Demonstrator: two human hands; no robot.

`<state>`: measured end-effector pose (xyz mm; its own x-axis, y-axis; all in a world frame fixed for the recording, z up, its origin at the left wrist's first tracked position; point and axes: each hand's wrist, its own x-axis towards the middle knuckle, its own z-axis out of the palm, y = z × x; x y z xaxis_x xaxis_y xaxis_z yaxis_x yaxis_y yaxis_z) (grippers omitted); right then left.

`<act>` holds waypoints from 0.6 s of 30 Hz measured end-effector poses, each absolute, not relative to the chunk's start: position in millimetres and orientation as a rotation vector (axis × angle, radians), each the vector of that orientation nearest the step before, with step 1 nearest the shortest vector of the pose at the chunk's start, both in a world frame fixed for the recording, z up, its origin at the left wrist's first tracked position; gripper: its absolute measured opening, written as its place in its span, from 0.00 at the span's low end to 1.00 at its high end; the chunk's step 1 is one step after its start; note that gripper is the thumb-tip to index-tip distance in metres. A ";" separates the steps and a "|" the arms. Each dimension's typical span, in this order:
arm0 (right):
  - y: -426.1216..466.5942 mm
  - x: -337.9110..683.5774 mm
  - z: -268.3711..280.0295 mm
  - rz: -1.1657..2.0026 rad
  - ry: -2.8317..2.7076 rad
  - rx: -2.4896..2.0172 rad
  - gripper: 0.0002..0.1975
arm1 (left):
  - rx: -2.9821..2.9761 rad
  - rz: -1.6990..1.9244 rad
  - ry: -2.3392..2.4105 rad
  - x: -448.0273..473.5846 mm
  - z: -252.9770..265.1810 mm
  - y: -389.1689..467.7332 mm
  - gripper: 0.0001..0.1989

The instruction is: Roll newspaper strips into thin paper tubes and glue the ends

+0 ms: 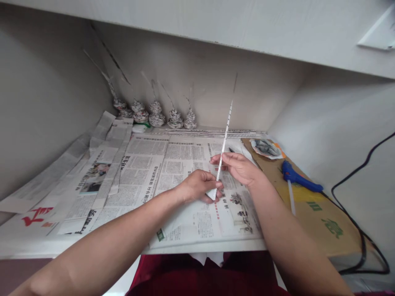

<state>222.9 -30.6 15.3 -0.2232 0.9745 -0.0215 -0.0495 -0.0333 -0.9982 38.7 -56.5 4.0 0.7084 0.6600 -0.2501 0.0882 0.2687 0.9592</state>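
A thin rolled newspaper tube (227, 125) stands tilted in front of me, its top leaning slightly right. A blurred, thinner grey length sticks out of its upper end. My left hand (202, 185) is closed around the bottom, where a loose white paper flap (211, 194) shows between the fingers. Higher up, my right hand (239, 166) pinches the tube between thumb and fingers. Both hands are above newspaper sheets (182, 164) spread over the tabletop. Part of a dark pen-like object (231, 150) shows behind my right hand.
Several woven paper gourds (157, 115) line the back wall. Beside them lie long paper rods (210, 132). Paper strips (114, 156) are on the left. A blue glue gun (299, 179) with a black cord (348, 218) rests on cardboard (308, 224). A shelf (197, 28) overhangs the table.
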 end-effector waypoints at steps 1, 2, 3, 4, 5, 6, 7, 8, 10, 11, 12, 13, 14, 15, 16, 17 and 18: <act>-30.5 222.8 15.2 1.426 -1.315 -1.077 0.13 | 1.261 0.424 0.715 38.9 3.8 -56.5 0.16; -30.2 222.7 14.8 1.417 -1.298 -1.079 0.12 | 1.261 0.416 0.706 39.0 3.4 -56.3 0.16; -29.7 222.7 14.3 1.394 -1.271 -1.079 0.11 | 1.263 0.412 0.695 39.2 2.7 -56.0 0.17; -29.3 222.8 13.8 1.371 -1.244 -1.079 0.11 | 1.264 0.412 0.685 39.2 2.0 -55.4 0.17; -29.0 223.0 13.5 1.361 -1.227 -1.079 0.11 | 1.266 0.416 0.681 39.2 1.2 -54.8 0.17; -28.9 223.2 13.5 1.366 -1.222 -1.073 0.11 | 1.267 0.423 0.684 39.1 0.6 -54.3 0.17; -29.1 223.3 13.8 1.384 -1.227 -1.063 0.12 | 1.268 0.432 0.690 39.0 0.1 -53.8 0.17; -29.4 223.4 14.2 1.411 -1.239 -1.050 0.13 | 1.271 0.438 0.695 38.8 -0.3 -53.5 0.17; -30.0 223.2 14.8 1.451 -1.255 -1.029 0.12 | 1.278 0.437 0.695 38.6 -0.7 -53.5 0.17; -30.0 223.1 14.8 1.450 -1.250 -1.027 0.12 | 1.280 0.431 0.689 38.5 -0.8 -53.6 0.17; -29.9 223.0 14.6 1.433 -1.235 -1.034 0.11 | 1.282 0.423 0.680 38.5 -0.8 -53.9 0.17; -29.8 222.9 14.4 1.410 -1.214 -1.046 0.10 | 1.284 0.417 0.673 38.5 -0.7 -54.0 0.17; -29.7 222.9 14.4 1.391 -1.192 -1.055 0.10 | 1.285 0.415 0.670 38.5 -0.6 -54.1 0.17; -29.8 223.0 14.6 1.385 -1.176 -1.054 0.10 | 1.285 0.419 0.670 38.4 -0.5 -54.1 0.17; -30.2 223.1 15.1 1.395 -1.172 -1.044 0.11 | 1.287 0.427 0.673 38.3 -0.3 -54.1 0.17; -30.8 223.2 15.9 1.420 -1.178 -1.028 0.11 | 1.288 0.435 0.676 38.1 -0.1 -54.0 0.17; -31.5 223.3 16.7 1.454 -1.190 -1.012 0.12 | 1.287 0.440 0.681 37.8 0.1 -53.9 0.17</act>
<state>223.3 -31.5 16.7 -0.1891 0.9817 -0.0239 -0.1704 -0.0568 -0.9837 37.8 -53.9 0.1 0.7302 0.6489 -0.2141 0.0707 0.2399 0.9682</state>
